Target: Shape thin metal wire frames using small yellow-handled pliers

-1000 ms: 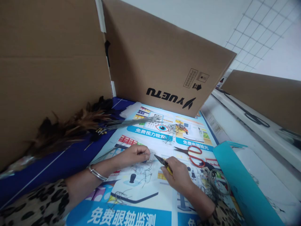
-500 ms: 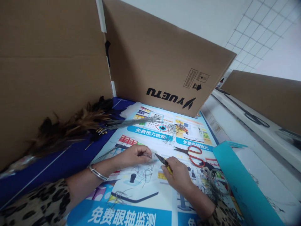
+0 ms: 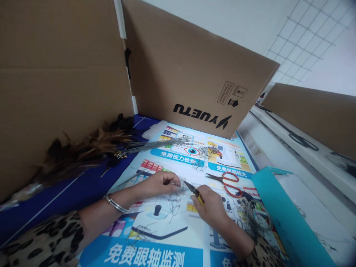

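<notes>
the left hand (image 3: 160, 183) is curled nearly shut, thumb and fingertips pinching some thin wire (image 3: 174, 204); just how many strands it grips is too fine to tell. loops of it hang just below those fingertips, over the printed sheet (image 3: 194, 226) on the table (image 3: 94, 189). the right hand (image 3: 213, 205) is closed around the yellow handles of the pliers (image 3: 191, 188), whose dark tip points at the left hand, just beside the pinched strands. scissors (image 3: 226, 181) lie beyond the right hand, a coil (image 3: 251, 213) to its right, near the table's right edge. feathers (image 3: 91, 148) line the left edge.
</notes>
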A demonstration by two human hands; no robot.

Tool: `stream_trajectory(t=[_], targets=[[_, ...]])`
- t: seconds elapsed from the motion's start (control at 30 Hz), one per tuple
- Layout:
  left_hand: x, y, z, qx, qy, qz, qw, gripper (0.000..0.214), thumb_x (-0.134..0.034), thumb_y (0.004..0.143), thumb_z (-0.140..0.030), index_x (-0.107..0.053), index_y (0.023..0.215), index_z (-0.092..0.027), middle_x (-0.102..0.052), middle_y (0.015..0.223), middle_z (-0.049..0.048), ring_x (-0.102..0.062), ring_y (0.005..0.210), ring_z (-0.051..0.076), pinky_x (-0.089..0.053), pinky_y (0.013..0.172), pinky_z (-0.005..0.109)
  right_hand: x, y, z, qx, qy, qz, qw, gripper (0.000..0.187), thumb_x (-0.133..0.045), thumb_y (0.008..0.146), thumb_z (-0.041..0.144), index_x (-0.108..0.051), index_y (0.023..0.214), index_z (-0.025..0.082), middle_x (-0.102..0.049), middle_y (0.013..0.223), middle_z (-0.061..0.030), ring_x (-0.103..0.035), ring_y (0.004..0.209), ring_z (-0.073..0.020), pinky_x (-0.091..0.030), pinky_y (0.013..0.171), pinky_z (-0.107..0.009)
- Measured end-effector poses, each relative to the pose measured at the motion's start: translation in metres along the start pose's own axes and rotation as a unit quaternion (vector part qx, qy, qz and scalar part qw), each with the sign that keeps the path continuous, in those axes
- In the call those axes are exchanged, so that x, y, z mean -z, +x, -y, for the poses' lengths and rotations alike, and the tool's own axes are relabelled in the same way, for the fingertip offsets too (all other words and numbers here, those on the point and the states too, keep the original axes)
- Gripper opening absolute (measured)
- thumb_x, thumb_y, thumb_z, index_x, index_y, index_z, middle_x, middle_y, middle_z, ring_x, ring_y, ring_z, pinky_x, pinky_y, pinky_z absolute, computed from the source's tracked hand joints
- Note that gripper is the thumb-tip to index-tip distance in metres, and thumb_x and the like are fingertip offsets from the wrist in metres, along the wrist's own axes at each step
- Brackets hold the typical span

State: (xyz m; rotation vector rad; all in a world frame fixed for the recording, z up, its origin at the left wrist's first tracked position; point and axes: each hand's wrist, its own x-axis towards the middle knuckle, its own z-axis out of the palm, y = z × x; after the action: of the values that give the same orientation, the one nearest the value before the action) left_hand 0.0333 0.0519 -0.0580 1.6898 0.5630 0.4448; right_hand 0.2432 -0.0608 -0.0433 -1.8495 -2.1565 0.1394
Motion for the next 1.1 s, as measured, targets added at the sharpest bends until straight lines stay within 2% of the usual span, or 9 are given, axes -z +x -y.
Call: stream_trajectory(t=[0.4,0.73,1.1], targets=[[-0.001,-0.002,-0.008,-0.001,-0.001,0.0,1.0,0.022,-0.054,0.079,-0.033,-0.057,0.078,-0.012,-0.047,0.063,-0.003,-0.04,0.057,0.008,-0.032,0.053,0.019,0.001,-0.002,0.004,0.007,-0.028,0.008,1.0,0.015,-0.043,0.085,0.034,-0.049,0.086,0.02,-0.056,0.084,-0.0026,-0.052,0.077,-0.0157,-0.032,0.062,-0.023],[-0.002,-0.002,-0.009,-0.018,0.034,0.0,0.999,0.024,-0.053,0.079,-0.035,-0.061,0.079,-0.012,-0.055,0.068,-0.0008,-0.046,0.063,0.01,-0.037,0.058,0.02,0.001,-0.002,0.005,0.011,-0.042,0.008,0.999,0.015,-0.043,0.086,0.033,-0.049,0.086,0.02,-0.056,0.083,-0.0019,-0.051,0.076,-0.0156,-0.032,0.062,-0.024],[-0.003,-0.003,-0.008,-0.026,0.052,-0.012,0.998,0.025,-0.051,0.08,-0.035,-0.059,0.076,-0.012,-0.05,0.062,-0.0021,-0.042,0.058,0.009,-0.034,0.055,0.019,0.0,-0.002,0.007,0.014,-0.041,0.009,0.999,0.014,-0.044,0.085,0.032,-0.05,0.085,0.019,-0.057,0.083,-0.0031,-0.052,0.077,-0.0159,-0.033,0.062,-0.024]])
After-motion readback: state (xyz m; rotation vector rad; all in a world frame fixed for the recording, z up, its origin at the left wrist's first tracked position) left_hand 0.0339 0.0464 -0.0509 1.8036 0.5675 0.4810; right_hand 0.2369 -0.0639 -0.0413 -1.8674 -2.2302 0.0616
